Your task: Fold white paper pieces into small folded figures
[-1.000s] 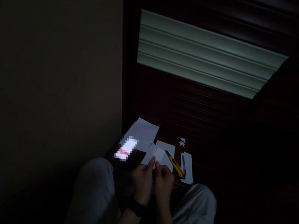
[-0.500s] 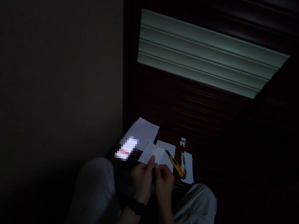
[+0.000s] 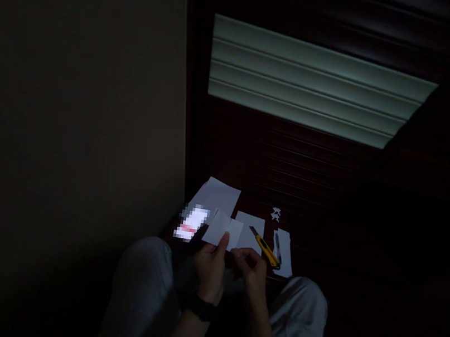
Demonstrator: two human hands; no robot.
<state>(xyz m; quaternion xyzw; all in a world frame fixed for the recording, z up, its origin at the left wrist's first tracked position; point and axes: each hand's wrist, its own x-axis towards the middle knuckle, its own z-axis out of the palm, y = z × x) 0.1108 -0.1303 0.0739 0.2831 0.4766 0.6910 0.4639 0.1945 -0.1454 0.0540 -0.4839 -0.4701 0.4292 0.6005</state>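
My left hand (image 3: pixel 209 270), with a dark watch on its wrist, grips a creased piece of white paper (image 3: pixel 216 228), the thumb pressed on its front. My right hand (image 3: pixel 250 265) has its fingers curled together at the paper's lower right corner; the fingertips are dim, but seem to pinch the edge. Just beyond the right hand, a yellow utility knife (image 3: pixel 265 250) lies across another white sheet (image 3: pixel 251 223), its blade end pointing away to the left.
Left of the paper lies a blurred, lit phone (image 3: pixel 191 224) beside larger white sheets (image 3: pixel 221 196). To the right, a pen (image 3: pixel 278 246) rests on a paper strip (image 3: pixel 286 253). Small paper cutouts (image 3: pixel 275 214) lie farther back. A wall (image 3: pixel 89 114) stands left, a slatted door (image 3: pixel 274 148) ahead.
My left hand has shifted left with the paper, turning it slightly. My right hand has drawn a little rightward, from the paper's lower middle to its corner.
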